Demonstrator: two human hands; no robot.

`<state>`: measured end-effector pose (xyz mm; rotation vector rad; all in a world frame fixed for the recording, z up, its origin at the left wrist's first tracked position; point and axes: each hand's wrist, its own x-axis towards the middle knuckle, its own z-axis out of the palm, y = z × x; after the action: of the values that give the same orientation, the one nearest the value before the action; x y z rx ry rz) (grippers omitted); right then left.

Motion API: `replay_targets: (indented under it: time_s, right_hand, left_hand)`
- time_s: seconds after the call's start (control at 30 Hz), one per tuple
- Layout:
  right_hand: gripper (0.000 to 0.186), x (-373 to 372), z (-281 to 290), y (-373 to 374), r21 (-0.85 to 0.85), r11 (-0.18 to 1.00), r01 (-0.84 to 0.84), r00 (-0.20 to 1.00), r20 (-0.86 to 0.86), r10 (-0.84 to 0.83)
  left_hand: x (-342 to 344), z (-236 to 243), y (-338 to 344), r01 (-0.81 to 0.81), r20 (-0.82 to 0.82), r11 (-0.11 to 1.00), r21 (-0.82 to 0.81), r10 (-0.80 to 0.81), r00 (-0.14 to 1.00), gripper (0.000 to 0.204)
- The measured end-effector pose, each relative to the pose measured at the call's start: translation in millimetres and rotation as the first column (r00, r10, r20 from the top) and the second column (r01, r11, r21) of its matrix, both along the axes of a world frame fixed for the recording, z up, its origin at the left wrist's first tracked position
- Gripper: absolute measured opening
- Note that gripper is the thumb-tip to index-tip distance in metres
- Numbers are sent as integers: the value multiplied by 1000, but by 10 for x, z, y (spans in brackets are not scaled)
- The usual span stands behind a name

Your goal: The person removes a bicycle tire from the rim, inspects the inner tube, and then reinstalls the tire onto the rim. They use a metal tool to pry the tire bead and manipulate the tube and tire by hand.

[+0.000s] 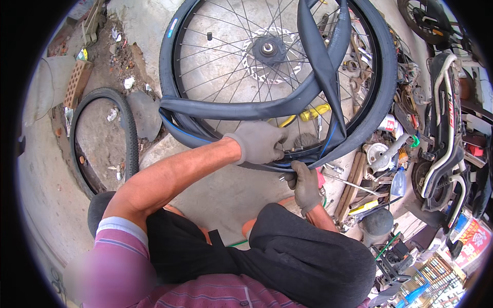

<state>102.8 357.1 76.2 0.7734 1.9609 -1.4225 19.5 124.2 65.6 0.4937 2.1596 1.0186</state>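
A spoked bicycle wheel [267, 49] with a brake disc lies in front of me, and a black tire [165, 66] surrounds it. A flat black inner tube [241, 109] loops out of the tire and lies twisted across the spokes. My left hand [259, 142], in a grey glove, reaches over the near part of the rim with its fingers curled; what they pinch is hidden. My right hand [304, 187], also gloved, grips the near edge of the tire, thumb on top and fingers below.
Another tire [131, 138] stands at the left by a perforated brick [79, 82]. A yellow-handled tool [315, 112] shows beneath the spokes. Tools and metal parts crowd the right side, with a wooden strip [351, 186], a clear plastic bottle [398, 182] and a curved metal bar [444, 123].
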Motion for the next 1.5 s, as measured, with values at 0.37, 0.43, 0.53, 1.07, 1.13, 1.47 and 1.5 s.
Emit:
replay_targets:
  time_s: [0.37,0.43,0.53,1.07,1.13,1.47,1.5]
  right_hand:
    - [48,-61,-19,-45,38,999,28,997,68,-31]
    - [53,-87,-29,-39,77,997,29,988,148,-40]
    - [54,-111,3,-9,116,990,-84,980,188,61]
    - [67,-215,317,-498,790,118,-602,-77,-204,976]
    - [68,-266,257,-546,796,77,-600,-84,-158,984]
    - [52,-305,69,-465,821,94,-563,-75,-164,984]
    - [51,-304,78,-450,816,96,-571,-55,-155,986]
  left_hand:
    - [26,-83,21,-9,14,1000,14,9,1000,44]
    - [59,-81,19,-22,-1,1000,10,22,1000,48]
    - [77,-41,-5,-31,-23,999,-19,31,999,54]
    - [126,444,-930,-372,-128,921,-113,358,925,53]
    - [124,503,-1027,-508,-209,854,-109,480,852,61]
    - [-183,781,-996,-551,-389,833,-45,493,778,27]
    - [-331,949,-1171,-660,-302,721,209,690,658,22]
